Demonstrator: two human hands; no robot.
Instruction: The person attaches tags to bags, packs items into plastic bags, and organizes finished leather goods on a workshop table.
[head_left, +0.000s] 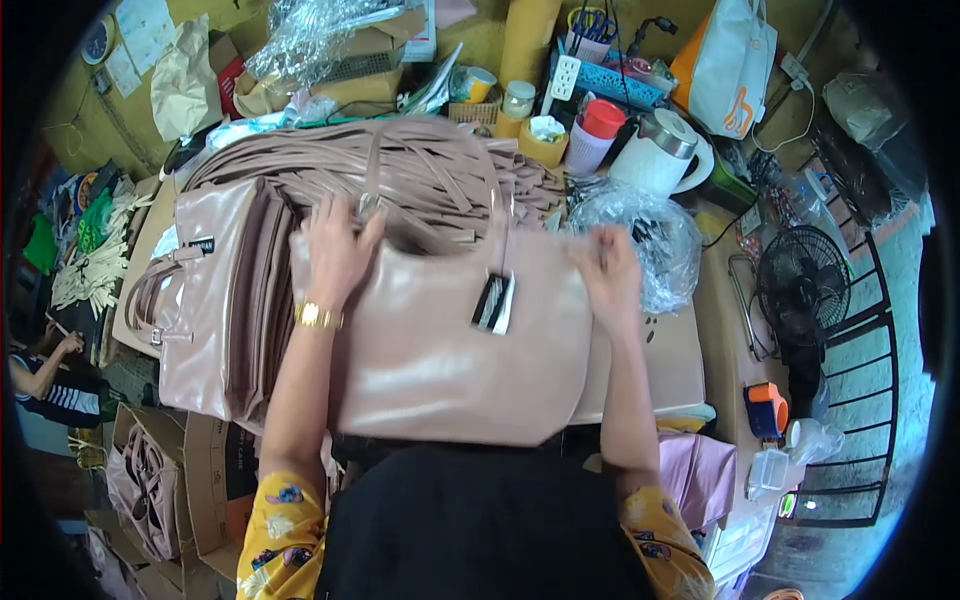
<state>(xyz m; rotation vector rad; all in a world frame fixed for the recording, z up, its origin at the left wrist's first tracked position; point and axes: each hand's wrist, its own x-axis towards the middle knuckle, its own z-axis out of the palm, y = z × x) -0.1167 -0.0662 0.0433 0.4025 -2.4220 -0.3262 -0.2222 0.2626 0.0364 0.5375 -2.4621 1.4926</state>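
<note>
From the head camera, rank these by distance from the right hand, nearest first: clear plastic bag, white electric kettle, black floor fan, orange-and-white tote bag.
From the right hand:
1. Clear plastic bag, just beside it on the right, apparently touching.
2. White electric kettle, behind it on the table.
3. Black floor fan, off the table's right edge.
4. Orange-and-white tote bag, far back right.

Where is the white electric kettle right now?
In the head view, the white electric kettle stands at the far right of the worktable, beside a red-lidded cup and just behind a crumpled clear plastic bag.

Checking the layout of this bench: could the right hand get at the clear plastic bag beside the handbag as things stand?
Probably yes. The right hand grips the pink handbag at its top corner, and the clear plastic bag lies right beside it with nothing between; it would need to let go first.
</note>
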